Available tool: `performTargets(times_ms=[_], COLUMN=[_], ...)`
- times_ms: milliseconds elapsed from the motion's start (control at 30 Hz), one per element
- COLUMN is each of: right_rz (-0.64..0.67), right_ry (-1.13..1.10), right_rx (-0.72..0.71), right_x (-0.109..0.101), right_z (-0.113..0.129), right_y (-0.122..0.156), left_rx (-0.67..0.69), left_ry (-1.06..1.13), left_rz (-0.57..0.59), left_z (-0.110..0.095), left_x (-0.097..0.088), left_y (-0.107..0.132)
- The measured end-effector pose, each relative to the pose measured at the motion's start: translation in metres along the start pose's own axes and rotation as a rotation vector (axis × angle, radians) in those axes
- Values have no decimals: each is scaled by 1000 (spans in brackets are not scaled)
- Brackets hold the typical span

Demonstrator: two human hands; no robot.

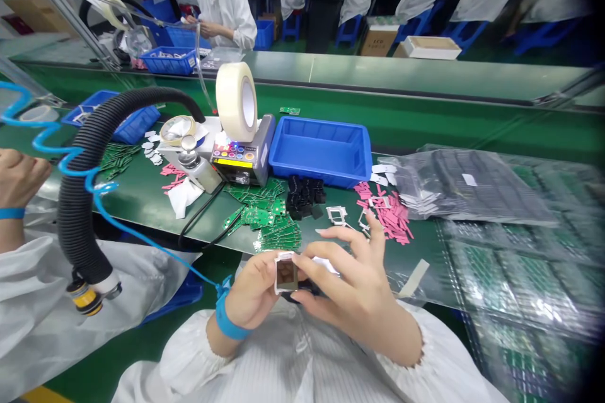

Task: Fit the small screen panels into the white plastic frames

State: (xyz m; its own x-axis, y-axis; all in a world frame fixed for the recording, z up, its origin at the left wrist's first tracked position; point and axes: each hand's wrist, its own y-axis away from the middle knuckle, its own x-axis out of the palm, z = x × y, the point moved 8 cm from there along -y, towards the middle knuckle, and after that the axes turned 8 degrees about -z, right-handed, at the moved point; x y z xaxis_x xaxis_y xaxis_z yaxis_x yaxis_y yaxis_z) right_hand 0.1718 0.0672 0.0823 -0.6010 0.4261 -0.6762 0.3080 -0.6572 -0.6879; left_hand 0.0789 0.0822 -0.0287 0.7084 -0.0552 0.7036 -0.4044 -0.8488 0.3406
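Close to my body, a small display screen in a white frame (286, 274) is held up between both hands. My left hand (250, 293) grips its left side, with a blue strap around the wrist. At its right edge the thumb and a finger of my right hand (354, 283) close on it, while the other fingers stretch up and away. A white piece (326, 264) shows partly behind my right fingers. Beyond my hands lie green circuit boards (278, 233), black parts (305, 194), white frames (336, 215) and pink strips (394, 220).
A blue bin (321, 150) stands behind the parts, beside a tape dispenser (241, 160) topped by a tape roll (231, 101). Bagged boards (472, 182) cover the right side. A black hose (78, 189) arches at left, near another person's hand (21, 173).
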Motion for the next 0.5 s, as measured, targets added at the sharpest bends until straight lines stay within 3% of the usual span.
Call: performTargets(times_ms=[167,333,400,500], right_rz=[0,319,345,247], right_ry=[109,101,74,252], right_rx=[32,42,139,477], right_x=[13,39,31,2], right_z=[6,2,-28,-125], right_y=[11,28,28,29], left_rx=[67,-155,-194,-227], left_ry=[150,295,333,350], left_rz=[-146,-193,-190,-155], left_z=[7,32,35,37], left_x=[-13,-18,-20,-22], left_y=[-3,-11,-13,-13])
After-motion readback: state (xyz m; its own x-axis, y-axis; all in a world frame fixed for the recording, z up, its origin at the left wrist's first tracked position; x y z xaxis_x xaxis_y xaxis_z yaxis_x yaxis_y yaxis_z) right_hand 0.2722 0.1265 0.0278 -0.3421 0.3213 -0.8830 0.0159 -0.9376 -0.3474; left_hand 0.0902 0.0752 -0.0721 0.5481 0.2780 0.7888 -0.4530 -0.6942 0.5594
